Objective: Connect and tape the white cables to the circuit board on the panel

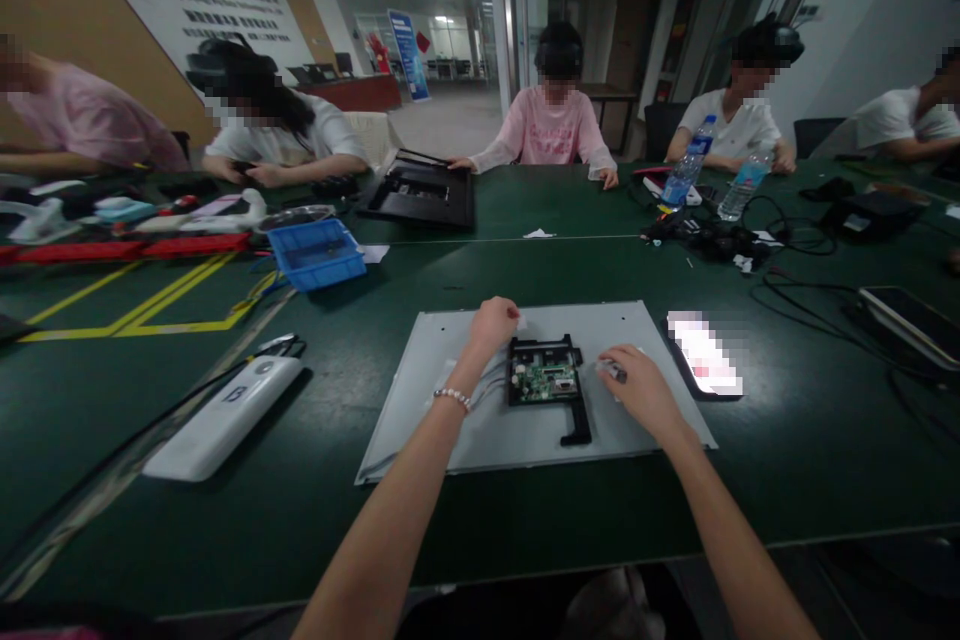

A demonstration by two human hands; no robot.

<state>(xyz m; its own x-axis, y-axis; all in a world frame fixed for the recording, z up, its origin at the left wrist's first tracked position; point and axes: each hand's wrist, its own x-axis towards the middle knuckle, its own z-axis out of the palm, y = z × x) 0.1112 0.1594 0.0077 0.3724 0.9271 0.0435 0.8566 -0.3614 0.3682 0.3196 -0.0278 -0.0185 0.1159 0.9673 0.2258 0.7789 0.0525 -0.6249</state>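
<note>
A flat light-grey panel [416, 380] lies on the table before me. On its middle sits a green circuit board [536, 380] in a black plastic bracket [577, 428], with thin wires [491, 382] running off to the left. My left hand [493, 325] is above the panel, by the bracket's upper left corner. Its fingers are pinched; a small whitish bit shows beside them, too blurred to name. Right of the board, my right hand [637, 388] curls its fingers around a small dark and silvery item [615, 371] that I cannot make out.
A lit phone [705, 355] lies right of the panel, a white power bank [225, 418] with cable to the left. Beyond are a blue tray [319, 255], a black frame [420, 190] touched by a person opposite, bottles [686, 165] and tangled cables [705, 235]. Several people sit around.
</note>
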